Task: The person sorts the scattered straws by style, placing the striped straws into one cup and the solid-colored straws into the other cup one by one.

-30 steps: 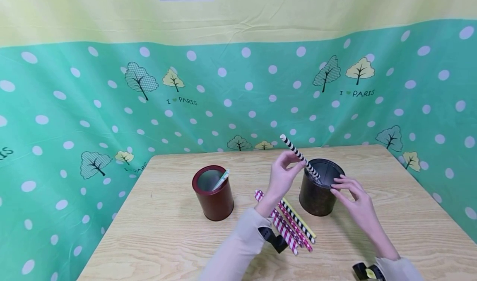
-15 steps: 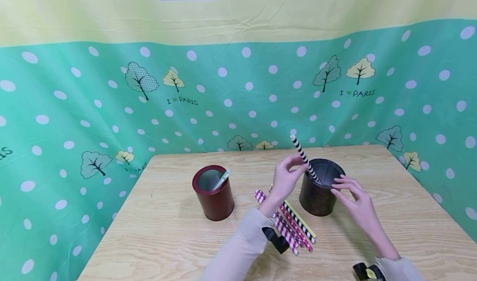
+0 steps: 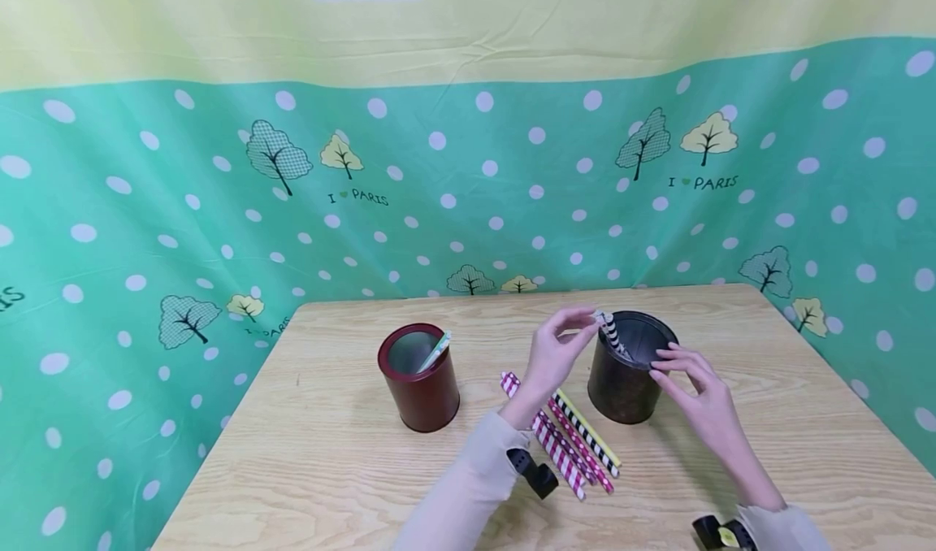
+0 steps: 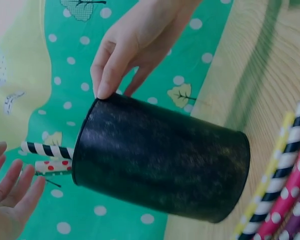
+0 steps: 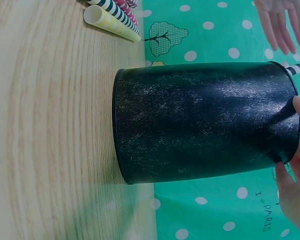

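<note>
A dark, mottled can (image 3: 621,384) stands upright on the table. My right hand (image 3: 698,396) pinches its rim between thumb and fingers, as the left wrist view shows. Out of the can's mouth stick a black-and-white striped paper straw (image 4: 47,150) and a white one with red dots (image 4: 52,166). My left hand (image 3: 559,352) hovers at the left of the rim, beside the straw tops. In the left wrist view its fingers (image 4: 12,192) are spread loosely, with a gap between them and the straws.
Several patterned paper straws (image 3: 563,445) lie in a row in front of the can: yellow, black-striped, pink-dotted, purple-dotted and pink-striped. A dark red can (image 3: 427,405) stands to the left, with pale green straws (image 3: 436,352) inside. Behind the table hangs a dotted curtain (image 3: 409,177).
The black-and-white straw, held tilted in my left hand above the can, has dropped down into it. My left fingers have let it go. The right hand stays at the rim.
</note>
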Demonstrator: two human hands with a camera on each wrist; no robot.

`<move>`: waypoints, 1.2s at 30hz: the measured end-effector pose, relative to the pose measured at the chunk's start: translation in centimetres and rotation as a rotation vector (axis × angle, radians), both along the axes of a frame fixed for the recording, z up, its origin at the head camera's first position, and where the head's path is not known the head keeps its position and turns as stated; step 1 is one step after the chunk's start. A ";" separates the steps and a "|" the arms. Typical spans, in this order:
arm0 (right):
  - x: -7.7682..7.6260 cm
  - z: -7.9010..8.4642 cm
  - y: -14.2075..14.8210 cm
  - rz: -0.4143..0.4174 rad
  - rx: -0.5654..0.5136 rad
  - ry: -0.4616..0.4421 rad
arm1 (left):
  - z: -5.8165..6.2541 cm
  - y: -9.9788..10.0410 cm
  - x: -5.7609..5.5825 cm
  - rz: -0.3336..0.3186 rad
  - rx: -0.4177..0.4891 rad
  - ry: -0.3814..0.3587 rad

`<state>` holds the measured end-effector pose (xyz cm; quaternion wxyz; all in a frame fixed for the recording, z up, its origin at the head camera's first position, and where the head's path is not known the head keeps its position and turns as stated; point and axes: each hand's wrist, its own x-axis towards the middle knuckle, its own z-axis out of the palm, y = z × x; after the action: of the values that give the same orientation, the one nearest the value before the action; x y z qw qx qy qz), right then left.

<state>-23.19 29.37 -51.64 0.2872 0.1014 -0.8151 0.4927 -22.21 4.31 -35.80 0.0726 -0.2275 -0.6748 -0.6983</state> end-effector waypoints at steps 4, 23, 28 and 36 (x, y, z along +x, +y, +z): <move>0.0 0.1 0.0 -0.005 0.010 -0.004 | -0.5 -1.0 0.2 -0.028 -0.073 0.017; 0.2 0.2 -0.1 -0.006 0.010 -0.019 | -3.1 -5.2 -0.1 -0.136 -0.376 0.090; 0.1 0.1 0.0 -0.003 0.007 -0.008 | -2.7 -6.0 0.6 -0.163 -0.431 0.045; 0.1 0.2 0.0 -0.004 0.009 -0.007 | -6.5 -7.0 -1.0 -0.207 -0.526 0.036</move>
<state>-23.13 29.35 -51.44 0.2850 0.0991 -0.8185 0.4889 -23.20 -2.65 -42.26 -0.0486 -0.3188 -0.8046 -0.4986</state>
